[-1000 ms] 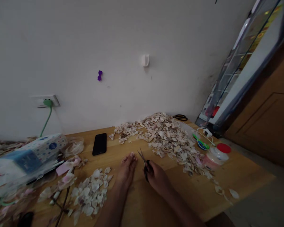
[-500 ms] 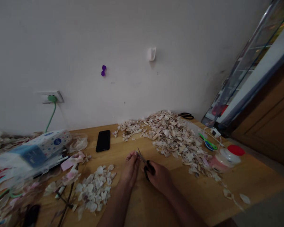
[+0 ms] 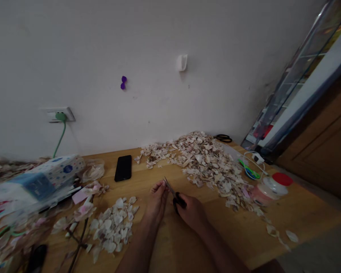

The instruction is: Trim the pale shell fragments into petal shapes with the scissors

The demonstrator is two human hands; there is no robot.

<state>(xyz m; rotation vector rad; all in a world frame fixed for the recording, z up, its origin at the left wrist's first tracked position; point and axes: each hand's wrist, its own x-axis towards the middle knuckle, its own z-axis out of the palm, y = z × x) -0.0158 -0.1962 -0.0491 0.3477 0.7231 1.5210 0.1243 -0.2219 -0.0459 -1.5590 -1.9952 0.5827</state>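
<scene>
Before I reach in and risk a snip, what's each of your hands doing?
Left hand: pinched closed, contents too small to tell.
Right hand: closed, holding black-handled scissors.

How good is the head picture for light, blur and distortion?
Head view: dim, faint shadow under the white wall holder; head view: soft detail around the dotted pack; head view: red-lidded jar leaning, likely lens stretch; head view: anything in the left hand too small to tell.

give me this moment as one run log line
left hand: pinching small piece | right hand: holding scissors | blades: at left fingertips
</scene>
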